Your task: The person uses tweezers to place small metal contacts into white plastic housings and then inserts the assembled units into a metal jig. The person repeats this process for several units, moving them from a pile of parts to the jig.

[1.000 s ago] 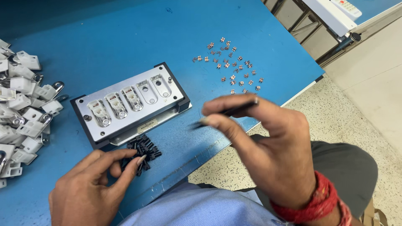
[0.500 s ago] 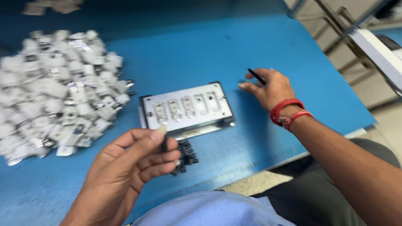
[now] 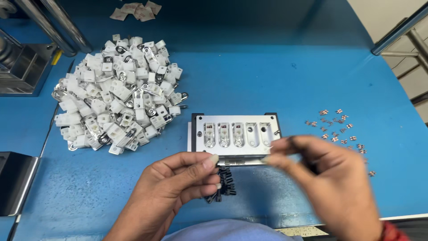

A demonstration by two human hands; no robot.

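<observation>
Showing the bench from above, largest item first:

Table: blue table [image 3: 276, 76] carries everything; its near edge runs under the person's body, its right edge falls away toward a metal frame.

White pile: heap of white plastic housings with metal clips [image 3: 118, 93] lies toward the left half of the table, well apart from both hands.

Fixture: metal fixture plate [image 3: 234, 134] sits near the middle of the near edge, long axis parallel to that edge; five pockets in a row, the three on the left appear filled, the two on the right appear bare.

Right hand: right hand [image 3: 332, 187] hovers over the fixture's right end, blurred; thumb and forefinger pinched together, seemingly on a thin dark tool, though the blur leaves this uncertain; the bare pockets lie just beyond and left of its fingertips.

Left hand: left hand [image 3: 178, 183] rests just short of the fixture's near edge, fingers curled toward the thumb; whether anything small sits in the pinch cannot be told.

Nearer hand: the right is closer to the bare pockets; the left is closer to the filled ones.

Black parts: small cluster of black parts [image 3: 223, 187] lies between the hands, touching the near side of the fixture.

Metal bits: scattered small metal contacts [image 3: 339, 129] lie toward the right edge, just beyond the right hand.
</observation>
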